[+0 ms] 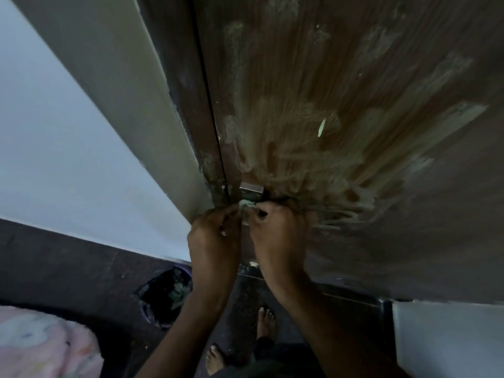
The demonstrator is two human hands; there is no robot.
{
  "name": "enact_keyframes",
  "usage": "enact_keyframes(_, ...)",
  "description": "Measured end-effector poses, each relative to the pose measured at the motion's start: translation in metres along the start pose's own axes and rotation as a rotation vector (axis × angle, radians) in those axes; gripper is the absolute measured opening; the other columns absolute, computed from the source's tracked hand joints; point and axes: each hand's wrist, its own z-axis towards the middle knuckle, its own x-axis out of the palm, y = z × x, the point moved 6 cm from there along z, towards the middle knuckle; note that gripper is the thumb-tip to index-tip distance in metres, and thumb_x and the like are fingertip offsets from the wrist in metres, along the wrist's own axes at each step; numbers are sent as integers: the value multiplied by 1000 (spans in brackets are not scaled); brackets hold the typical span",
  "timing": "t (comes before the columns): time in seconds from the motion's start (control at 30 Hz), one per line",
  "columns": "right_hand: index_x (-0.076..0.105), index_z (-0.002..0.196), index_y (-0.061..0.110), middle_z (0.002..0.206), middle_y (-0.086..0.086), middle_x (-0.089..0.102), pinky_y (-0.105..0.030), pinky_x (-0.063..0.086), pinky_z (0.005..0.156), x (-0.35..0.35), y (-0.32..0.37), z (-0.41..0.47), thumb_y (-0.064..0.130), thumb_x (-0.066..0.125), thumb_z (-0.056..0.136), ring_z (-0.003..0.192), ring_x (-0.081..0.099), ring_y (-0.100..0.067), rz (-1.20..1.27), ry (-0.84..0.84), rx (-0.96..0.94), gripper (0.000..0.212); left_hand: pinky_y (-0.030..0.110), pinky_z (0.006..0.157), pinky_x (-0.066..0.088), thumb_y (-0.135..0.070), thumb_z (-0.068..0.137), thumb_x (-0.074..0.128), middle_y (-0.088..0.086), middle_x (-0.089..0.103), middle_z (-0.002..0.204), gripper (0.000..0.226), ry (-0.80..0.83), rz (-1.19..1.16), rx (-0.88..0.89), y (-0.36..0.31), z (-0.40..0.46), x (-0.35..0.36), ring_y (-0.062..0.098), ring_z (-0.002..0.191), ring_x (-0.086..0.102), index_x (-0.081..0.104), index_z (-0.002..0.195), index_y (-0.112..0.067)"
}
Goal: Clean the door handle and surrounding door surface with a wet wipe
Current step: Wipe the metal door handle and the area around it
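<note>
Head view: I see both hands, left hand (215, 236) and right hand (278, 233), pinch the wet wipe (246, 205) at the metal door handle (251, 190) to rub it clean.

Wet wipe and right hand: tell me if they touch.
Touching. The head view shows the right hand pinching the pale wet wipe just below the metal door handle plate, no gap visible.

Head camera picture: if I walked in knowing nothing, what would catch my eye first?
Most striking are the pale smeared streaks fanning across the brown wooden door, upward and rightward from the handle area. Just below them, at the door's edge, both hands meet: the left hand and right hand pinch a small crumpled whitish wet wipe right under a shiny square metal plate. On the dark floor lower left sits a black-lined waste bin.
</note>
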Motion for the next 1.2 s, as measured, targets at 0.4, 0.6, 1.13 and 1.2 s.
enact_keyframes(0.4,74,108,3,105,-10,76,-32,61,86,-12,-15,-20,5,72,89,98,73,-17,428,-455,-123,20,25,85,56,-24,90,65,-13,69,106,25,-30,-196,88,-22,-18,9,8,97,68,75,112,-20)
enact_keyframes(0.6,72,115,0,115,-13,65,-18,54,91,-10,-8,-23,5,73,89,108,63,-8,496,-524,-219,26,29,80,57,-6,86,56,-15,68,113,48,120,-292,10,-19,-22,13,7,103,64,66,122,-36)
enact_keyframes(1.13,75,98,-1,98,-11,74,-40,60,81,5,-10,-25,-2,76,84,93,70,-23,393,-532,-177,14,11,71,48,-12,79,52,-14,68,110,51,92,-423,-162,16,-31,-1,9,98,64,67,117,-43)
enact_keyframes(1.2,77,94,8,94,-3,75,-47,52,92,1,-11,-25,8,79,83,95,69,-22,294,-555,-129,12,12,70,47,-12,79,51,-14,69,106,52,98,-426,-177,18,-33,0,9,94,64,67,117,-44)
